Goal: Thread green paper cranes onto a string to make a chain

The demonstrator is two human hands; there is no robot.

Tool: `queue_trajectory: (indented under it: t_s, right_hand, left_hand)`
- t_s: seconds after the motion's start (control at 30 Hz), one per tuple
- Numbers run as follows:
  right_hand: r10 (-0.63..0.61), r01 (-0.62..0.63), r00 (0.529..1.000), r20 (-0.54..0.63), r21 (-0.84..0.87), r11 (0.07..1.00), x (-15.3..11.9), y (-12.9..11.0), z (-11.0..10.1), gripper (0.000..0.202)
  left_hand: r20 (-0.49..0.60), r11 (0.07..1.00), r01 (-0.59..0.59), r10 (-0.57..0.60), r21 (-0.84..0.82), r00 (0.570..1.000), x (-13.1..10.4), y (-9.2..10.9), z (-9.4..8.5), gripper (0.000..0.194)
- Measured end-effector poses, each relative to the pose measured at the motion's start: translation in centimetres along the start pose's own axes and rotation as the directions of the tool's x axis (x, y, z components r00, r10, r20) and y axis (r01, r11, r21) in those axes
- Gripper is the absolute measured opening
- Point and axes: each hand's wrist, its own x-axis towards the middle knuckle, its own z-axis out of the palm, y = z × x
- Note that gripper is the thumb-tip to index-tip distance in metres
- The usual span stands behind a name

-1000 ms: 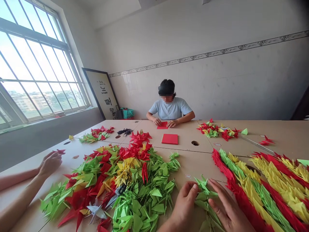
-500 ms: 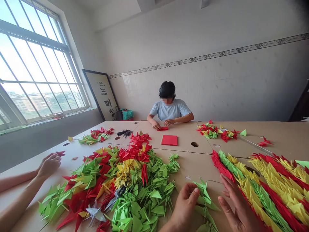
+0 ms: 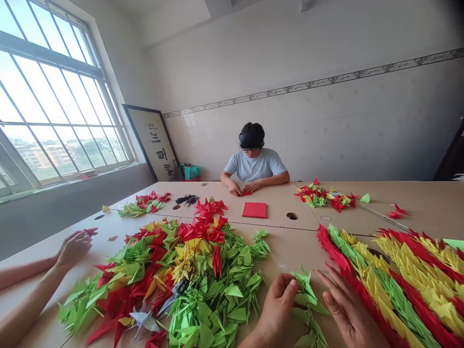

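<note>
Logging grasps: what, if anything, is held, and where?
Left hand appears to pinch the green paper string near its far end; the open right hand holds nothing.

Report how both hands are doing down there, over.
Left hand curled at green paper string, grip unclear. Right hand open beside it. Paper heap on the left, coloured paper rows on the right; nothing seen lying on the string.

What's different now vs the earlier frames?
Right hand has shifted right, away from the green paper strand, and is open with no visible hold. Across the table, the red sheet went from flat to folded narrower under the co-worker's hands. Unchanged: left hand beside the strand, red paper stack, big mixed pile.
</note>
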Motion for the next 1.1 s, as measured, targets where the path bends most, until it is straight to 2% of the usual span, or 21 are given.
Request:
queue_trajectory:
  t_s: [0.07,0.27,0.43,0.6,0.83,1.0,1.1]
  right_hand:
    - [0.035,-0.037,0.998,0.047,0.047,0.998,-0.2,0.2,0.3,0.04]
    - [0.084,-0.1,0.986,0.145,0.109,0.989,-0.5,0.6,1.3,0.05]
    - [0.22,-0.234,0.971,0.088,0.205,0.95,-0.5,1.3,1.7,0.057]
    - [0.266,-0.281,0.96,0.091,0.322,0.904,-0.2,1.1,1.0,0.052]
    - [0.324,-0.36,0.933,0.159,0.346,0.867,0.0,1.0,0.7,0.057]
    - [0.356,-0.349,0.933,0.048,0.351,0.869,0.9,-0.2,-1.1,0.053]
    - [0.311,-0.308,0.949,0.045,0.333,0.891,1.5,-1.2,-2.2,0.053]
  left_hand:
    - [0.012,1.0,0.003,-0.002,-0.009,1.0,0.0,-0.1,-0.1,0.042]
    - [0.028,1.0,-0.006,0.007,-0.03,1.0,0.3,-0.3,-0.1,0.043]
    - [-0.014,1.0,0.01,-0.01,-0.014,1.0,0.3,-0.3,-0.1,0.047]
    - [-0.015,1.0,0.019,-0.019,-0.004,1.0,0.1,0.1,0.1,0.046]
    - [0.026,0.999,0.004,-0.003,-0.039,1.0,0.1,-0.1,-0.1,0.042]
    - [0.032,1.0,-0.01,0.011,-0.027,0.999,0.2,-0.3,-0.2,0.039]
    - [0.033,0.999,-0.011,0.013,-0.034,0.999,0.1,0.0,0.0,0.043]
